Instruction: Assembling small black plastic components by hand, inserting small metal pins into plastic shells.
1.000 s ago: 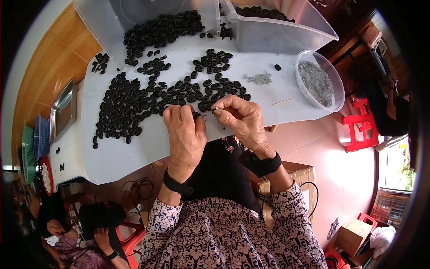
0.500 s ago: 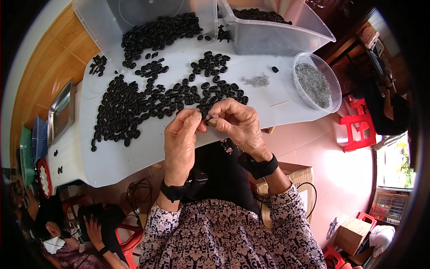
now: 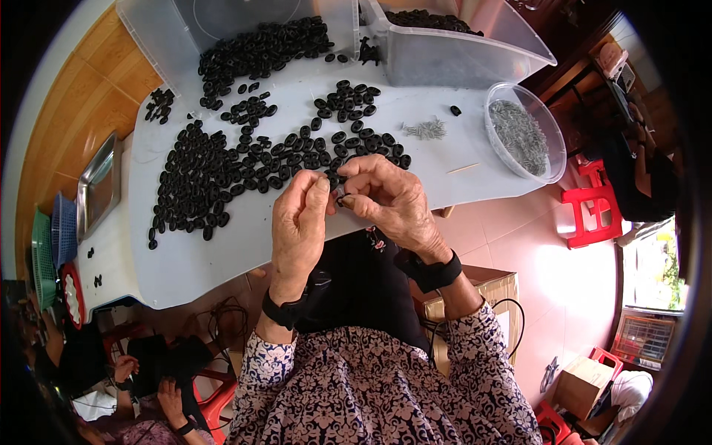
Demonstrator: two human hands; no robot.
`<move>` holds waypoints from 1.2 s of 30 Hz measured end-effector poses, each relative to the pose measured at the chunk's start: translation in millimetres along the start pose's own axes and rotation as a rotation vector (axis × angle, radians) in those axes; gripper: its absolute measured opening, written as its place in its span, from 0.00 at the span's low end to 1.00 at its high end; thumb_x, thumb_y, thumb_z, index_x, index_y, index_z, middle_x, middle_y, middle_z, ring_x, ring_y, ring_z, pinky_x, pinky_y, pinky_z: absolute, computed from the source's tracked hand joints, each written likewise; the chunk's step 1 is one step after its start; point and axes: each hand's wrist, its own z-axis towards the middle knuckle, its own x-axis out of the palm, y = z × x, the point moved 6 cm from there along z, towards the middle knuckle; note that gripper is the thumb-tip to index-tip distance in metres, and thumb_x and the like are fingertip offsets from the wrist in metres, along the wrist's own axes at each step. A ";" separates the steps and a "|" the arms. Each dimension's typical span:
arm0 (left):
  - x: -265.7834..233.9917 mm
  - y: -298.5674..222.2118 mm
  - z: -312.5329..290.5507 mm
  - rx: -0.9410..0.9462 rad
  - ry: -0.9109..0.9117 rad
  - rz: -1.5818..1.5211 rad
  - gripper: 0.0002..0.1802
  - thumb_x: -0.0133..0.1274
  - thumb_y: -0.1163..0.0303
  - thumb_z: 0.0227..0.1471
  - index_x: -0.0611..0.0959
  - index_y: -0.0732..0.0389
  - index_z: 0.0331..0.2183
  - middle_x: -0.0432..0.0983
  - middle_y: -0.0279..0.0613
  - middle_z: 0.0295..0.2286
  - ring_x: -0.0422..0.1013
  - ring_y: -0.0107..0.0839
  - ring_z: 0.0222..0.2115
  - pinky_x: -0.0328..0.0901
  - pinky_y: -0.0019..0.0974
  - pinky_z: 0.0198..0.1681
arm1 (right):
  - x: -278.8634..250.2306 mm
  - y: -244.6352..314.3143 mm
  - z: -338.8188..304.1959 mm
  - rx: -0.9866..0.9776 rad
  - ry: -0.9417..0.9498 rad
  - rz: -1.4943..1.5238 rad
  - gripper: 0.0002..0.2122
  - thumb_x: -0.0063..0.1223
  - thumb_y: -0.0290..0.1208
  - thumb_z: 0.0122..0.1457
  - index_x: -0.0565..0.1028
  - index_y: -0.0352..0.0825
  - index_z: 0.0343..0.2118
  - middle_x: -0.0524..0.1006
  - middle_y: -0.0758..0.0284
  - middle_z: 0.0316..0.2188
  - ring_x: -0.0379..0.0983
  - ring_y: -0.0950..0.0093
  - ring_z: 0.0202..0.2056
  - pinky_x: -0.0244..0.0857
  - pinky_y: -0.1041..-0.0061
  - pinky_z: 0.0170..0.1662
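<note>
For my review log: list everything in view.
Small pieces: uncountable, black, table and bins
Table: one, pale, centre
Bins: two, translucent, table's far side
Tub: one, clear, table's right end
Tiny parts: uncountable, greyish, in tub and heaped nearby
Stick: one, tan, table's right side
Tray: one, silver, left
Baskets: two, green and blue, far left
Stools: at least three, red, floor
Boxes: two, brown, lower right
Other people: at least two, mostly dark clothes, both sides
Left hand: one, bare, table's near edge, grasp unclear
Right hand: one, bare, beside it, pinching dark piece
</note>
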 end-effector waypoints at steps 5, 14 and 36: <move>4.0 -3.7 -0.5 0.060 0.039 0.054 0.15 0.44 0.60 0.61 0.75 0.64 0.32 0.65 0.29 0.20 0.60 0.19 0.22 0.56 0.26 0.26 | -0.5 -3.1 2.0 0.001 -0.004 -0.013 0.15 0.52 0.17 0.54 0.71 0.30 0.46 0.73 0.75 0.25 0.67 0.89 0.28 0.65 0.88 0.33; 4.8 -9.5 1.2 0.139 0.123 0.147 0.16 0.43 0.61 0.61 0.75 0.65 0.32 0.66 0.31 0.19 0.61 0.19 0.21 0.56 0.26 0.25 | -0.9 2.0 0.7 -0.050 -0.007 -0.113 0.12 0.52 0.18 0.54 0.75 0.31 0.42 0.68 0.78 0.22 0.65 0.90 0.26 0.64 0.87 0.31; 15.3 -7.4 -3.5 0.224 0.008 0.077 0.14 0.41 0.65 0.62 0.72 0.66 0.29 0.64 0.35 0.16 0.60 0.21 0.18 0.58 0.29 0.21 | -2.5 1.1 -0.1 -0.038 -0.060 -0.078 0.11 0.53 0.19 0.55 0.75 0.30 0.42 0.72 0.75 0.23 0.71 0.87 0.28 0.70 0.84 0.35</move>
